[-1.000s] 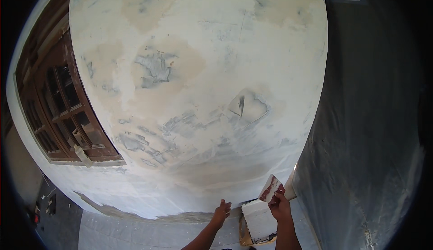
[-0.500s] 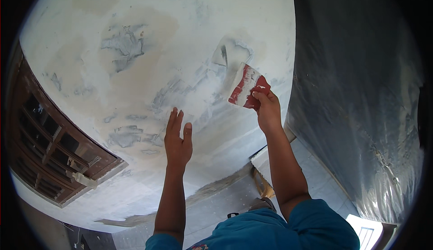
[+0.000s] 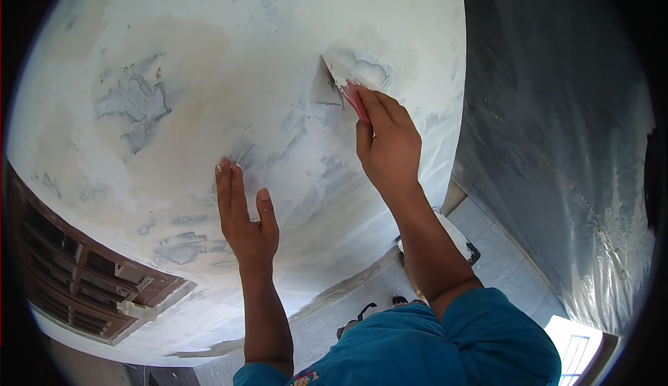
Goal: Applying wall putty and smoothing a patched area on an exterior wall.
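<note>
A red putty scraper (image 3: 356, 99), smeared with white filler, is gripped in my right hand (image 3: 393, 146). Its blade lies tilted against the white wall (image 3: 229, 66), at the left side of a pale, wet-looking filler patch (image 3: 369, 69). Most of the blade's face is turned from view. My left hand (image 3: 249, 222) is lower and to the left, fingers stretched upward and thumb apart, with nothing in it. White specks sit on its fingertips, which are at or close to the wall. Grey, rough patches (image 3: 139, 104) mark the wall further left.
A brown wooden window frame (image 3: 90, 274) with panes is at the lower left. Dark plastic sheeting (image 3: 550, 128) hangs along the right. Grey floor tiles (image 3: 497, 254) show below, with a white, dark-edged board-like thing (image 3: 456, 236) beside my right forearm.
My right hand has moved up and left, turning the scraper from face-on to edge-on against the wall. My left hand has shifted slightly left. The view has shifted too.
</note>
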A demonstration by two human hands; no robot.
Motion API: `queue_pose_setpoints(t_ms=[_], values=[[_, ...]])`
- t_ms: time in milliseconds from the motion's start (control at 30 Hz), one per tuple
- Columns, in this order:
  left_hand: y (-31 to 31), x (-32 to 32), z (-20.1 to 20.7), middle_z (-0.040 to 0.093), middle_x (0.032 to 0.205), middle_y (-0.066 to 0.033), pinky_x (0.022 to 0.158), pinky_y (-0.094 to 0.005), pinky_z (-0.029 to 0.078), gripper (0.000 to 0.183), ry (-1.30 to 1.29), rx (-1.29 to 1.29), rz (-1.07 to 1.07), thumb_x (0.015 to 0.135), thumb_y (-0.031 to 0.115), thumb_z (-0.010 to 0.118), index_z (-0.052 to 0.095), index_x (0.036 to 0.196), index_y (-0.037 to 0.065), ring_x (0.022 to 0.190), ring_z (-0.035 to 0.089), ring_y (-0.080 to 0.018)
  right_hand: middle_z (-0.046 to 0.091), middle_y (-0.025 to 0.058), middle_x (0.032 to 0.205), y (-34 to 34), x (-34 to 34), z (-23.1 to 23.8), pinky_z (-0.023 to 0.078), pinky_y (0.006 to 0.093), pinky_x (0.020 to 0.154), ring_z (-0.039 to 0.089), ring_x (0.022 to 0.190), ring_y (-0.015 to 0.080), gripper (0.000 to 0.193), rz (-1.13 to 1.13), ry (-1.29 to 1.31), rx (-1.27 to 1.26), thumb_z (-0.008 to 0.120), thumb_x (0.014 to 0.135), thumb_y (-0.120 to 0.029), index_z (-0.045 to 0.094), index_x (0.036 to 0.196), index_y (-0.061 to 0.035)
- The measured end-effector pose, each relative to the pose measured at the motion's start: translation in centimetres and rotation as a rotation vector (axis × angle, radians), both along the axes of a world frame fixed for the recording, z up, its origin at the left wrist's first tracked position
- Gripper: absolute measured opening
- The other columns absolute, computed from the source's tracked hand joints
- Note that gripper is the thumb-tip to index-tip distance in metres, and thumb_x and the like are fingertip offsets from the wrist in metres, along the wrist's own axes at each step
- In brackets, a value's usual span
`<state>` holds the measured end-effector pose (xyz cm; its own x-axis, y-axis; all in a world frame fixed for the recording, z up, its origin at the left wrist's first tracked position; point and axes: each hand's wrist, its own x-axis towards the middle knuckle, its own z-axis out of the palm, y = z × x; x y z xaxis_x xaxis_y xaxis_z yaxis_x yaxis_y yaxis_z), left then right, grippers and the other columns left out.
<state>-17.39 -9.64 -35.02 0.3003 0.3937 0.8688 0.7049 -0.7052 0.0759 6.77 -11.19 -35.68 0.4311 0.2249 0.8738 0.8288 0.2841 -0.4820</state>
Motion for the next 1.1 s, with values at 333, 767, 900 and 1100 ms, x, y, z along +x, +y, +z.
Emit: queue_pose_setpoints(t_ms=[333,767,900,1100], values=[[0.7,0.0,-0.4,0.046,0.151,-0.0210,0.116,-0.0490,0.033,0.045,-0.017,0.012,0.010,0.100,0.019,0.053,0.051,0.139,-0.004,0.144,0.037,-0.0399,0.067,0.0106,0.121,-0.7,-4.5,-3.5,0.058,0.0322,0.081,0.068,0.098,0.0252,0.058,0.039,-0.170,-0.202,0.075,0.075,-0.004,0.064,0.131,-0.0058],[1.3,0.1,-0.7,0.045,0.152,-0.0209,0.118,-0.0495,0.029,0.047,-0.025,0.016,-0.067,0.099,0.016,0.050,0.048,0.143,-0.002,0.145,0.037,-0.0393,0.051,0.0342,0.139,2.6,-7.2,-5.0,0.052,0.0397,0.101,0.060,0.122,0.0423,0.054,-0.097,-0.214,-0.253,0.055,0.087,-0.001,0.047,0.139,0.0125],[1.3,-0.4,-0.7,0.044,0.153,-0.0214,0.119,-0.0500,0.027,0.049,-0.016,0.028,-0.076,0.098,0.014,0.050,0.046,0.143,-0.003,0.146,0.035,-0.0396,0.064,0.0236,0.127,-1.5,-8.1,-6.2,0.056,0.0367,0.094,0.067,0.114,0.0321,0.052,-0.002,-0.191,-0.258,0.066,0.083,-0.004,0.058,0.133,0.0049],[1.5,-0.9,-0.9,0.042,0.154,-0.0216,0.119,-0.0540,0.026,0.053,-0.006,0.017,-0.107,0.096,0.015,0.052,0.044,0.145,-0.002,0.146,0.032,-0.0430,0.067,0.0187,0.123,-0.6,-1.8,0.1,0.057,0.0352,0.090,0.068,0.110,0.0297,0.052,-0.311,-0.016,-0.001,0.066,0.082,0.003,0.057,0.133,0.0026]])
